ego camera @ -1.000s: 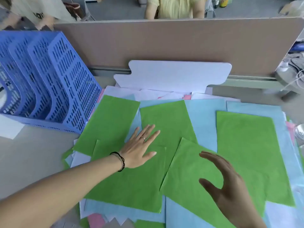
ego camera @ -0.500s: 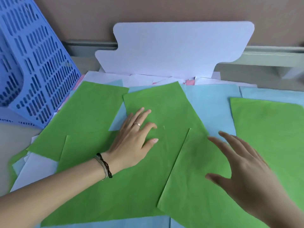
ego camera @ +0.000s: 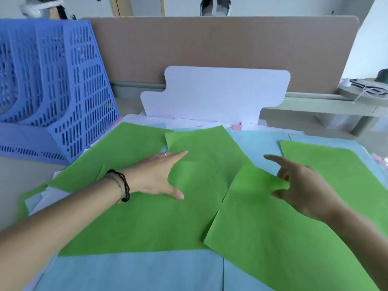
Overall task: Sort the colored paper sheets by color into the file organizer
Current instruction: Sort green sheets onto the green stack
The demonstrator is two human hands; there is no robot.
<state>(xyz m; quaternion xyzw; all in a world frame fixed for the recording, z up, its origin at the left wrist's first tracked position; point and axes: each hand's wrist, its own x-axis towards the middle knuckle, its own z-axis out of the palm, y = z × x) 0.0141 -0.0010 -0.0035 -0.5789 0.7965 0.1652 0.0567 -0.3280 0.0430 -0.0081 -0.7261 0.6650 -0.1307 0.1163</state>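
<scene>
Green paper sheets [ego camera: 134, 223] lie overlapping right of the blue perforated file organizer [ego camera: 63, 89], directly beneath both hands. Thin and matte (pale blue sheets [ego camera: 134, 271] underneath). Left hand [ego camera: 156, 175] presses flat, fingers straight; right hand [ego camera: 302, 190] hovers spread, its thumb touching a lifted green corner.

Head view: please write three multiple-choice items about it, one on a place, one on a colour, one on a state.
1. Where is the file organizer standing?
A. Far left of the desk
B. Far right of the desk
C. On top of the green sheets

2. What colour is the sheet under the left hand?
A. Pink
B. Green
C. White

3. How is the left hand?
A. Gripping a rolled sheet
B. A closed fist in the air
C. Flat, fingers straight, on the paper

Key: 1 A, it stands at the left edge; 2 B, the paper around the hand is green; 3 C, palm and straight fingers lie on the sheet.
</scene>
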